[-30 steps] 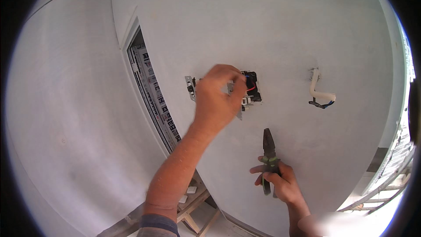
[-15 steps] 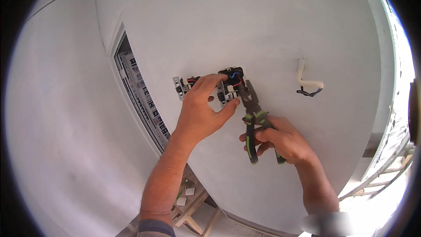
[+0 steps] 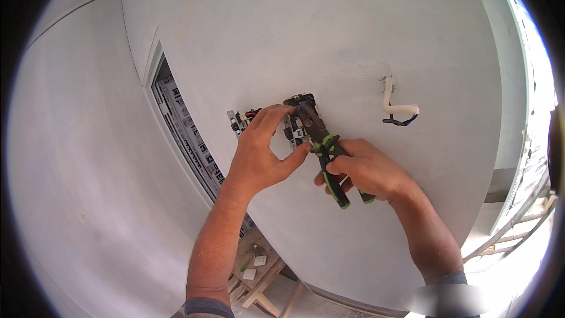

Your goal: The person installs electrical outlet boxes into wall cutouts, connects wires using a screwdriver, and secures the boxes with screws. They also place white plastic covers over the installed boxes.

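Observation:
My left hand (image 3: 254,162) pinches the frame of a wall switch or socket mechanism (image 3: 296,133), with the thumb at its lower edge and the fingers at its top. Behind that mechanism is a black wall box (image 3: 305,100) set into the white wall. In my right hand (image 3: 374,171) is a pair of pliers (image 3: 331,148) with black and green handles. Their dark jaws point up and left, over the wires at the box, and hide most of them; a bit of blue wire shows by the tips. To the left, partly behind my left hand, sits a second mechanism (image 3: 235,122) with red and black wires.
A white cable (image 3: 388,94) with dark and blue wire ends sticks out of the wall at right. Below stands a wooden bench (image 3: 268,277) with two white square pieces (image 3: 249,274). A window frame (image 3: 188,135) lies to the left, a wooden ladder (image 3: 518,232) at far right.
The pliers have moved up and left over the wires, and their jaws and handles are closer together. My left hand keeps its hold. The whole view has shifted slightly.

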The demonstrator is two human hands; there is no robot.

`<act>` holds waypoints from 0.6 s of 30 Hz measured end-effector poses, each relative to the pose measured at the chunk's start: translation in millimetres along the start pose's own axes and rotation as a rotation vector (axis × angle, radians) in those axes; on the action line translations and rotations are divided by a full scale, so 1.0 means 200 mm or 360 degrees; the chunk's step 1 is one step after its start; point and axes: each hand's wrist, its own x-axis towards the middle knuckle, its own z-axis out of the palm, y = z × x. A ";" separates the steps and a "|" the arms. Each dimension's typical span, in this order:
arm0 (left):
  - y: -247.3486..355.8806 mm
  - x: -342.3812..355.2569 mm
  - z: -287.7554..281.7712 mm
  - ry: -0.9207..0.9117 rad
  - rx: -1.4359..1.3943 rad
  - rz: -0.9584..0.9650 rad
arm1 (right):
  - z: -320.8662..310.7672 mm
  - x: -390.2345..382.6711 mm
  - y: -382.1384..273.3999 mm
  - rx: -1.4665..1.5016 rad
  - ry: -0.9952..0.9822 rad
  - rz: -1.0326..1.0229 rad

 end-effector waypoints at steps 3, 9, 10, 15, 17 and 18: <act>-0.01 -0.01 -0.03 -0.0026 0.0067 0.0055 | 0.05 -0.02 0.05 0.0443 -0.0087 -0.0003; 0.03 0.00 -0.04 -0.0087 0.0129 0.0147 | 0.08 -0.03 0.33 0.1652 -0.0664 -0.0211; 0.03 0.00 -0.06 -0.0109 0.0135 0.0149 | 0.09 -0.02 0.35 0.1662 -0.0689 -0.0226; 0.03 0.00 -0.12 -0.0261 0.0003 0.0134 | 0.11 0.02 0.41 0.1785 -0.0850 -0.0288; 0.03 0.01 -0.14 -0.0297 -0.0088 0.0168 | 0.12 0.04 0.43 0.1885 -0.0939 -0.0319; 0.04 0.01 -0.14 -0.0285 0.0007 0.0151 | 0.13 0.04 0.43 0.1924 -0.0949 -0.0333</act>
